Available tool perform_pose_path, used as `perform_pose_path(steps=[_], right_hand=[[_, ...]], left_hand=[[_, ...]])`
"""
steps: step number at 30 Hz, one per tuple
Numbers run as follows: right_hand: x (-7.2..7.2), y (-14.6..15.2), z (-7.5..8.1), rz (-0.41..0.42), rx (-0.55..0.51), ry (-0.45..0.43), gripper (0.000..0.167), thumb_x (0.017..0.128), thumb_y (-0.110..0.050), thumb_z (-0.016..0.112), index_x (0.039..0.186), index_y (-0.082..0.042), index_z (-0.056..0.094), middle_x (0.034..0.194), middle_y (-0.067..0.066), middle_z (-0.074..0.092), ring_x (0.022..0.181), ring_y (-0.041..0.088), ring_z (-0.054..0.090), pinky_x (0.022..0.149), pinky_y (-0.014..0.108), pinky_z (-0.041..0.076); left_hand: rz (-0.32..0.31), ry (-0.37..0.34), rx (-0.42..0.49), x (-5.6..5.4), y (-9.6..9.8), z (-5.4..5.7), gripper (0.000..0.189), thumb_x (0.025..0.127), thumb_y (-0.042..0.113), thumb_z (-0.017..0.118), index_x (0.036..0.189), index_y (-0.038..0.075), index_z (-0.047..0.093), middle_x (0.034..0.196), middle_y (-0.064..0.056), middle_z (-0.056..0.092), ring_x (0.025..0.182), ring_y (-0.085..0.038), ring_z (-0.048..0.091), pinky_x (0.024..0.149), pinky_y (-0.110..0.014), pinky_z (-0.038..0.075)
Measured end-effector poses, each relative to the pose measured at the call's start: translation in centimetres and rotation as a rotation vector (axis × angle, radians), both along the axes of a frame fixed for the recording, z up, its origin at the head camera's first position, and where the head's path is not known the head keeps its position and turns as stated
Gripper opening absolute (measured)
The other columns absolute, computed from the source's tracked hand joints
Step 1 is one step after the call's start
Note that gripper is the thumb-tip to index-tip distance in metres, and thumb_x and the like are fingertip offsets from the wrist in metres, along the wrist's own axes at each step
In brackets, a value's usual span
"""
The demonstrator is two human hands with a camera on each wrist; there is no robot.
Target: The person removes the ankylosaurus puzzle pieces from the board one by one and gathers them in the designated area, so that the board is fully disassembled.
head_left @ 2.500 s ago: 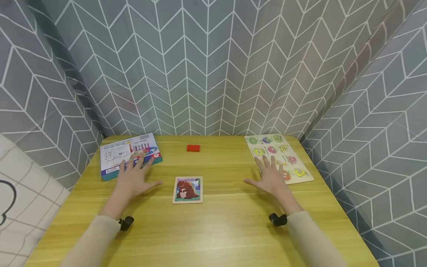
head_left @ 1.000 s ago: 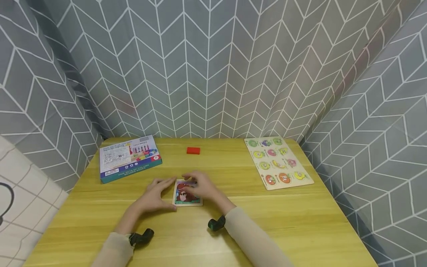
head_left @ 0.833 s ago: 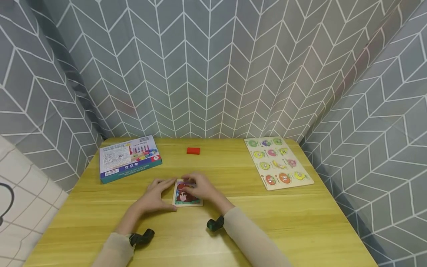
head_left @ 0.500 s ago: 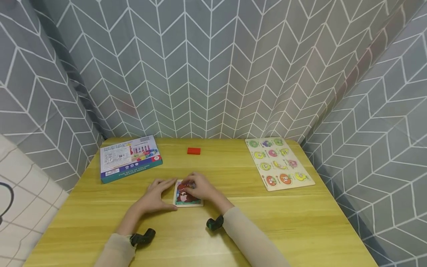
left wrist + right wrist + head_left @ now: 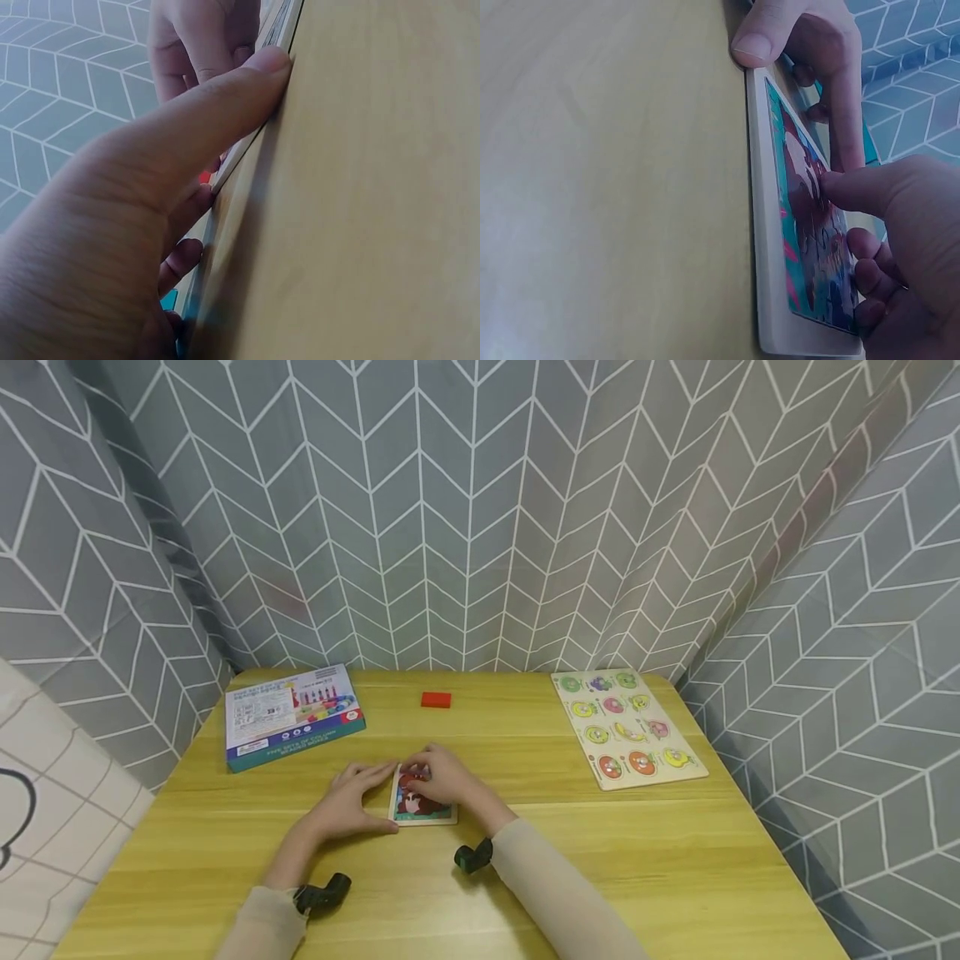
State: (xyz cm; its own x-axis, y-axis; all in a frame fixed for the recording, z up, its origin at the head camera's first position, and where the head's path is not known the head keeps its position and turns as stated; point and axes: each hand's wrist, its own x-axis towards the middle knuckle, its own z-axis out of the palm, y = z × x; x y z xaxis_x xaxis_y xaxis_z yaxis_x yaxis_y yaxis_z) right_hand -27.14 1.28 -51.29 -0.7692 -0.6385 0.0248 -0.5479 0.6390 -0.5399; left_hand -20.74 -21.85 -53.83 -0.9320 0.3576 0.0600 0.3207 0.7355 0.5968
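A small jigsaw puzzle (image 5: 420,810) in a pale wooden frame, with a brown dinosaur picture, lies flat on the table. The left hand (image 5: 341,806) spans its left side, thumb at the near corner and index finger at the far corner. Over the puzzle's upper right part is the right hand (image 5: 442,777), fingers curled. In the right wrist view the right thumb (image 5: 844,187) touches the dinosaur picture, and the other right fingertips sit at the frame's far side. Piece outlines show there in the puzzle (image 5: 810,240); no piece is visibly raised. The right palm hides part of the picture.
A printed cardboard box (image 5: 292,714) lies at the back left. Behind the puzzle is a small red block (image 5: 436,699). A wooden fruit peg board (image 5: 626,727) lies at the back right. Grey patterned curtains (image 5: 465,518) enclose the wooden table (image 5: 637,877).
Both hands came in from the sides to the puzzle. Since half a second ago the right hand has shifted slightly left and away from the body; the left hand stays put.
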Motion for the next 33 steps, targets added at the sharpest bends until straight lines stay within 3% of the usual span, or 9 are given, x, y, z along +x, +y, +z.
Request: perform_pose_path(steps=[7,15,20,28,33], right_hand=[[-0.1,-0.2,0.3,0.001,0.01,0.007,0.025,0.101,-0.025,0.074,0.125,-0.017,0.078,0.115,0.006,0.066,0.097,0.013,0.057,0.087,0.028,0.051],[-0.1,-0.5,0.7,0.02,0.067,0.057,0.028,0.102,-0.024,0.072,0.129,-0.017,0.077,0.105,0.004,0.063,0.083,0.009,0.049,0.075,0.024,0.046],[-0.2,-0.7,0.8,0.03,0.09,0.08,0.027,0.102,-0.024,0.072,0.128,-0.018,0.077,0.104,0.003,0.064,0.083,0.008,0.049,0.074,0.023,0.045],[-0.5,-0.7,0.9,0.035,0.083,-0.012,0.025,0.101,-0.022,0.073,0.125,-0.017,0.077,0.098,-0.001,0.062,0.08,0.008,0.05,0.071,0.023,0.046],[-0.7,-0.8,1.0,-0.001,0.038,-0.109,0.025,0.1,-0.013,0.071,0.124,-0.015,0.078,0.083,-0.005,0.056,0.06,0.005,0.04,0.058,0.022,0.038]], left_hand=[[0.0,0.011,-0.005,-0.2,0.0,-0.1,0.105,0.076,0.061,0.09,0.162,0.019,0.048,0.16,-0.008,0.052,0.132,-0.032,0.044,0.106,-0.063,0.038],[-0.019,0.021,-0.011,-0.3,0.0,-0.2,0.104,0.076,0.063,0.089,0.16,0.016,0.05,0.162,-0.009,0.05,0.128,-0.028,0.046,0.107,-0.063,0.035],[-0.019,0.025,-0.016,-0.4,0.0,-0.2,0.102,0.077,0.063,0.088,0.16,0.017,0.05,0.163,-0.007,0.049,0.128,-0.028,0.046,0.108,-0.065,0.034],[-0.006,0.012,-0.021,0.0,0.1,-0.1,0.103,0.076,0.064,0.088,0.159,0.015,0.052,0.162,-0.007,0.05,0.127,-0.028,0.046,0.108,-0.063,0.034],[-0.008,0.019,-0.012,-0.2,0.1,-0.4,0.102,0.076,0.064,0.088,0.158,0.015,0.052,0.164,-0.006,0.049,0.129,-0.028,0.045,0.109,-0.064,0.033]])
